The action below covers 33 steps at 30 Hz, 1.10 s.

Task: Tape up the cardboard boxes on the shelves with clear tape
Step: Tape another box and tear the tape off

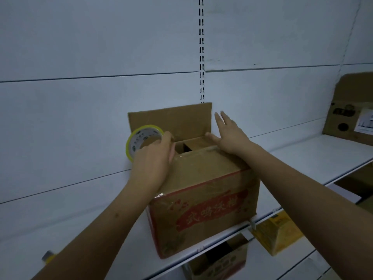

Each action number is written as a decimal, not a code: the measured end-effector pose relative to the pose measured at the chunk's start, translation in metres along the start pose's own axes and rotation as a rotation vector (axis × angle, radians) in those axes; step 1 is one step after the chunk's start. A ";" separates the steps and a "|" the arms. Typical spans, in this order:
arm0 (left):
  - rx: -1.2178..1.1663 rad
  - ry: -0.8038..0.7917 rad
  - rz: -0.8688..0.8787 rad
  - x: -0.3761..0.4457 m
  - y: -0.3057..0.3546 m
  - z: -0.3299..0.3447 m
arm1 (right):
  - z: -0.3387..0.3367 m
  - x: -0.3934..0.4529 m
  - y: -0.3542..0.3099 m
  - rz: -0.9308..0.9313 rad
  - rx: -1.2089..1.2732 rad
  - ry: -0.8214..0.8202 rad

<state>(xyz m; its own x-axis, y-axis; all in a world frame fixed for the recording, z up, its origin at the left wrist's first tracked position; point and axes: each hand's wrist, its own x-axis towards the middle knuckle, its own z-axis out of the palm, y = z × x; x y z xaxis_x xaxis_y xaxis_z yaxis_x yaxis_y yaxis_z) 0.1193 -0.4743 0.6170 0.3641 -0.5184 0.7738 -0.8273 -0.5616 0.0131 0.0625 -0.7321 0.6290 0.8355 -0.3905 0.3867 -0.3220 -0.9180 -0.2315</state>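
Cardboard box (201, 201) sits on the white shelf (302, 156), red panel with printed characters facing me. Near top flap is folded down with clear tape over its edge and front corner; far flap (171, 120) stands upright against the back wall (101, 98). Gap between them shows the dark inside.

My left hand (151, 166) rests on the box's left top edge, fingers curled around the tape roll (141, 140) — yellow-rimmed, printed core, held upright just left of the box opening. My right hand (230, 136) is spread flat, fingers straight, palm on the box's right top edge beside the upright flap, thumb touching the inner side flap; gripping nothing.

Another brown box (351, 110) with a white label stands well apart on the shelf to the right. More boxes (278, 233) sit on the lower shelf, one yellow, one open-topped. Small yellowish object (48, 256) at far left edge, too blurred to identify.
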 end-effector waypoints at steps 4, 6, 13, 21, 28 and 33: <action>-0.013 -0.033 -0.001 -0.003 0.002 -0.002 | 0.005 0.036 -0.022 -0.273 -0.161 0.190; -0.027 -0.025 -0.007 -0.004 0.002 -0.003 | 0.007 0.050 -0.033 -0.367 -0.211 0.192; -0.060 0.063 -0.019 -0.008 0.004 -0.008 | 0.010 0.062 -0.039 -0.336 -0.306 0.216; -0.086 0.128 -0.022 -0.009 0.004 -0.012 | -0.014 0.058 -0.067 -0.307 -0.171 0.217; -0.385 0.386 -0.194 0.022 0.009 -0.080 | 0.025 0.010 -0.025 -0.255 0.022 -0.288; -0.322 0.101 -0.125 0.051 0.007 -0.062 | 0.020 0.007 -0.028 -0.350 -0.079 -0.335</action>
<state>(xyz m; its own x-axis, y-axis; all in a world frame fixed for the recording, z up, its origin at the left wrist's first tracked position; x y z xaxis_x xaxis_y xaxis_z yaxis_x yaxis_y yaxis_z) 0.1057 -0.4646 0.6963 0.4401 -0.3836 0.8119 -0.8774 -0.3761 0.2979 0.0862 -0.7075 0.6204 0.9927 -0.0263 0.1177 -0.0187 -0.9977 -0.0654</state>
